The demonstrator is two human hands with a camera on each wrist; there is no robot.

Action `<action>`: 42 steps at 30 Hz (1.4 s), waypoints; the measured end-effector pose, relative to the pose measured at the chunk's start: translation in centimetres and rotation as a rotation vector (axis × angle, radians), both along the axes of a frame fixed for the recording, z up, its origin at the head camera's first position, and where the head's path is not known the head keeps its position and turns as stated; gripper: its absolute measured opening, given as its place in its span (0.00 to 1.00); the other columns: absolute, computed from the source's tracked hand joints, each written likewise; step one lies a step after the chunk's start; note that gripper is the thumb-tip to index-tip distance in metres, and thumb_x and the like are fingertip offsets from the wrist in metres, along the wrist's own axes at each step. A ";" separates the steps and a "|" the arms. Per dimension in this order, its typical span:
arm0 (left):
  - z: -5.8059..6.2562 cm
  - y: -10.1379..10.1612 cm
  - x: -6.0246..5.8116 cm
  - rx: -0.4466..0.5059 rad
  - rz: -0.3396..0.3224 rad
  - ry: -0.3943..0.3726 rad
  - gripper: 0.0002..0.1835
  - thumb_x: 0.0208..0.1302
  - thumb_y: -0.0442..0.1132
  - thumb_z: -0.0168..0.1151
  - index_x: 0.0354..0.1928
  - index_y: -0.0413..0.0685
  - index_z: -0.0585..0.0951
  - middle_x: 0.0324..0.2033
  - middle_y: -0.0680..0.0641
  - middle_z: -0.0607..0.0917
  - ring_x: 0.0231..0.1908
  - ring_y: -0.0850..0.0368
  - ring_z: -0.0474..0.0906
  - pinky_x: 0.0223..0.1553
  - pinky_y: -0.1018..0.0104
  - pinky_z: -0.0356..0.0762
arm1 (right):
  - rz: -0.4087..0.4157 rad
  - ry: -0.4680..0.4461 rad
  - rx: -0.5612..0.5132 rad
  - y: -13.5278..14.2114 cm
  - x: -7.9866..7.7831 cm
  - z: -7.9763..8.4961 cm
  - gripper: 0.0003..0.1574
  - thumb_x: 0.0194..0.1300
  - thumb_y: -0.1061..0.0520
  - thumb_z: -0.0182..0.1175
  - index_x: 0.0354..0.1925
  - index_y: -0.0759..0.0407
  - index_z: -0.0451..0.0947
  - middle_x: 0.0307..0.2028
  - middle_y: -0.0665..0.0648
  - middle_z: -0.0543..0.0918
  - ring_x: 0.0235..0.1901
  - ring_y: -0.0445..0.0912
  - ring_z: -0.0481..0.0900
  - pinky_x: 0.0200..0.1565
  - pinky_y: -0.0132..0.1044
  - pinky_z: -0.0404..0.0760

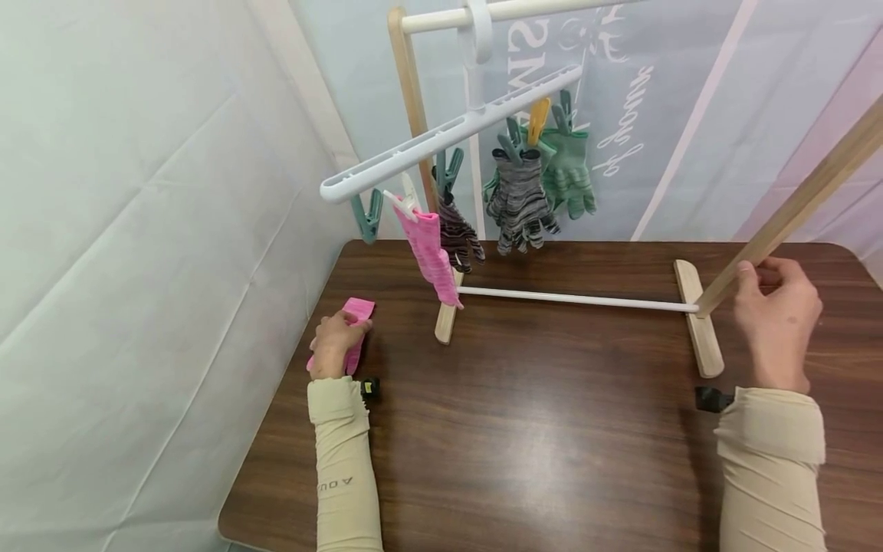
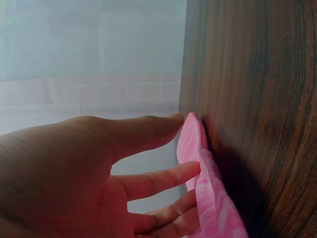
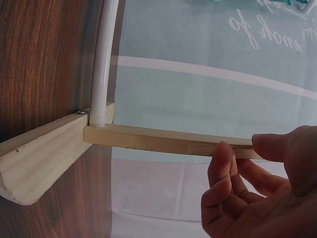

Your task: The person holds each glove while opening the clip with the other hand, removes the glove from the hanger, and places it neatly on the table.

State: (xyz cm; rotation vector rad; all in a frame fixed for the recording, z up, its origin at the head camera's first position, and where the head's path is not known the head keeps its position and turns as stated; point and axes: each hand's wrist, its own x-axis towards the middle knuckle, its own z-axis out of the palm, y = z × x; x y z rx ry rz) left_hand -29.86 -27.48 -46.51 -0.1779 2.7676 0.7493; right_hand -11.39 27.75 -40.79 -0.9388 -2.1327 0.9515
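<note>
At the table's left edge lies a pink glove (image 1: 359, 308). My left hand (image 1: 335, 343) is over it, partly covering it. In the left wrist view the fingertips touch the pink fabric (image 2: 214, 196), the fingers fairly straight and the thumb apart from them. On the right, my right hand (image 1: 779, 318) pinches the wooden upright post (image 1: 800, 203) of a rack low down, thumb on one side and fingers on the other, as the right wrist view shows on the post (image 3: 158, 141).
A white hanger (image 1: 448, 138) hangs from the rack's top bar (image 1: 524, 9). Clothespins hold another pink glove (image 1: 429, 249), a dark striped glove (image 1: 458, 234), a grey glove (image 1: 519, 195) and green gloves (image 1: 571, 169). One green clothespin (image 1: 368, 216) hangs without a glove. A white lower bar (image 1: 572, 297) joins the rack's feet.
</note>
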 end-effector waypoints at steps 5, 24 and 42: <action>0.0 0.1 0.2 0.007 0.023 0.002 0.33 0.72 0.58 0.56 0.69 0.43 0.74 0.68 0.26 0.69 0.72 0.25 0.60 0.69 0.21 0.58 | 0.007 0.013 0.004 0.2 -0.1 -0.1 0.24 0.76 0.43 0.54 0.58 0.57 0.80 0.24 0.19 0.65 0.27 0.21 0.65 0.31 0.18 0.63; 4.5 6.6 1.5 0.734 -0.069 0.697 0.20 0.79 0.47 0.57 0.64 0.44 0.79 0.60 0.41 0.81 0.65 0.48 0.75 0.69 0.50 0.71 | 0.021 -0.001 0.021 -0.3 0.0 0.2 0.29 0.78 0.46 0.52 0.64 0.63 0.77 0.26 0.19 0.63 0.27 0.21 0.62 0.32 0.19 0.62; 5.4 11.6 3.2 1.140 -0.262 0.641 0.19 0.81 0.37 0.53 0.67 0.38 0.75 0.46 0.57 0.83 0.48 0.65 0.79 0.51 0.70 0.77 | 0.011 0.009 0.044 -0.2 0.7 -0.1 0.28 0.78 0.46 0.53 0.63 0.63 0.77 0.25 0.20 0.62 0.26 0.21 0.61 0.34 0.23 0.62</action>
